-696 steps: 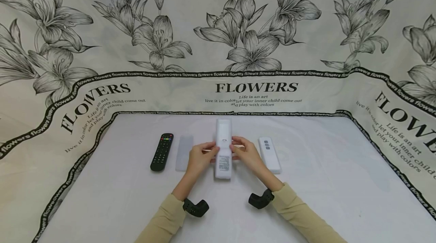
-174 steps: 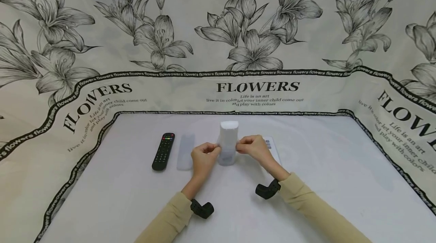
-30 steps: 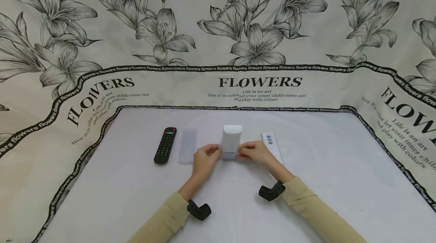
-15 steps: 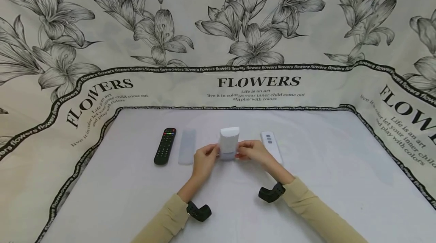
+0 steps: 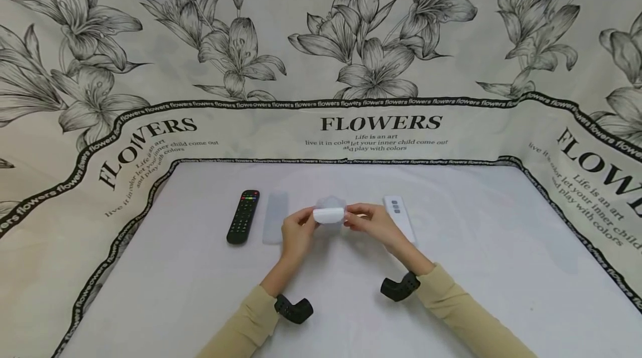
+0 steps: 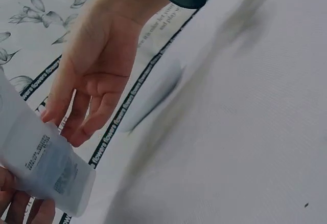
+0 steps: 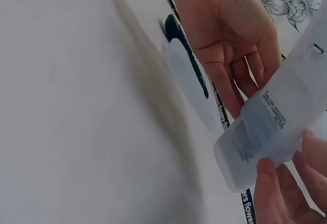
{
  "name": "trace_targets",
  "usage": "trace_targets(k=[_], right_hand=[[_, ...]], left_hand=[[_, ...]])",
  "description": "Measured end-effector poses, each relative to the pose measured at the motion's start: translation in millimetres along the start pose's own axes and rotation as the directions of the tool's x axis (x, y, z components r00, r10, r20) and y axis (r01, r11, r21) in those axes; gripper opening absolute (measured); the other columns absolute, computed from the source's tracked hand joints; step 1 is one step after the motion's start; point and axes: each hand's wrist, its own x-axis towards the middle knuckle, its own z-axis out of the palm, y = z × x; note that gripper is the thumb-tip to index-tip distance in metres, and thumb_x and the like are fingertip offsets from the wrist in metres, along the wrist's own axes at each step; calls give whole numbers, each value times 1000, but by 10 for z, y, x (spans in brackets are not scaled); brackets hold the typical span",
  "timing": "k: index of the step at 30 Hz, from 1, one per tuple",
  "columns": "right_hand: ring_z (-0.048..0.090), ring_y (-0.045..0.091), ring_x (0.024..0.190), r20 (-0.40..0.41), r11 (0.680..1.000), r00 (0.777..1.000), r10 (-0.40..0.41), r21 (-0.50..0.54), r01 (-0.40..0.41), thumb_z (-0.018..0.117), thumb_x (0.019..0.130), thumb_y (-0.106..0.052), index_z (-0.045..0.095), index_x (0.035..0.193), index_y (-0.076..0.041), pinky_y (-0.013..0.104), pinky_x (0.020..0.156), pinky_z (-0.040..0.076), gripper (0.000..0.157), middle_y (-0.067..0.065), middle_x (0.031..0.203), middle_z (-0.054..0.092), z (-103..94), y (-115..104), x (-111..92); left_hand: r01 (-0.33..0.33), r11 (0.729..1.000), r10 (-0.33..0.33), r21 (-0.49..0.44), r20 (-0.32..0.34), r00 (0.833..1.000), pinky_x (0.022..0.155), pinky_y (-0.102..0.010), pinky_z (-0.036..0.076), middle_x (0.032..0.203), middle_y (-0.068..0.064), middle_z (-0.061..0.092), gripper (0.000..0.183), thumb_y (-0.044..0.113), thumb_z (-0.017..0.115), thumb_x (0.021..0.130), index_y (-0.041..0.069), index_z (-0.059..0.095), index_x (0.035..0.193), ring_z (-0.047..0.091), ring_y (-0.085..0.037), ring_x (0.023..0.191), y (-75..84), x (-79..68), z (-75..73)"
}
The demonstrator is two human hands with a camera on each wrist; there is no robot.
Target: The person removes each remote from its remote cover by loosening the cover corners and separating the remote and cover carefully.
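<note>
Between both hands is a white remote control (image 5: pixel 328 216), tilted so that one end faces the head camera. In the wrist views a translucent cover (image 7: pixel 236 155) wraps its printed end; small label text shows on its back. My left hand (image 5: pixel 297 235) pinches one side edge with thumb and fingers. On the opposite edge, my right hand (image 5: pixel 373 227) grips with its fingertips. The right wrist view shows the left hand's palm side beside the cover, while fingers of the right hand (image 7: pixel 286 188) hold the near edge.
A black remote control (image 5: pixel 243 217) with coloured buttons lies on the left of the white table (image 5: pixel 476 246). Beside it lies a flat translucent sleeve (image 5: pixel 276 217). Another white remote control (image 5: pixel 399 217) lies partly behind the right hand. A flower-printed cloth (image 5: pixel 381 68) borders the table.
The held remote has swung from a view along its face to an end-on view. Both hands keep their grip and have shifted only slightly. Earlier, it was held flatter with its label up.
</note>
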Motion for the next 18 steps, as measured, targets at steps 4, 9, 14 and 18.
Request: trace_targets(k=[4, 9, 14, 18], right_hand=[[66, 11, 89, -23, 998, 999, 30, 47, -29, 55, 94, -4, 48, 130, 13, 28, 80, 57, 41, 31, 126, 57, 33, -37, -9], [63, 7, 93, 24, 983, 986, 162, 86, -164, 49, 100, -17, 37, 141, 8, 23, 76, 55, 50, 29, 134, 52, 39, -65, -1], [67, 7, 89, 135, 954, 973, 190, 207, -215, 48, 101, -24, 27, 146, 7, 20, 78, 55, 58, 27, 132, 54, 8, -71, -25], [65, 6, 85, 153, 934, 970, 189, 277, -226, 53, 99, -21, 21, 149, 4, 19, 75, 55, 65, 13, 117, 63, 19, -95, -47]], left_hand=[[-93, 996, 93, 13, -8, 996, 70, -20, 56, 96, -27, 71, 17, 0, 64, 88, -12, 70, 98, 70, -23, 81, 147, -44, -24], [-207, 978, 208, 41, -38, 977, 73, -25, 57, 93, -26, 71, 14, -3, 67, 84, -12, 71, 94, 69, -33, 90, 326, -88, -35], [-294, 955, 295, 36, -45, 954, 80, -35, 57, 90, -28, 70, 13, -6, 67, 83, -12, 71, 93, 69, -26, 90, 334, -60, -36], [-309, 951, 309, 7, -34, 950, 81, -34, 57, 91, -29, 70, 14, -7, 68, 82, -13, 70, 94, 68, -23, 90, 272, -21, -27]])
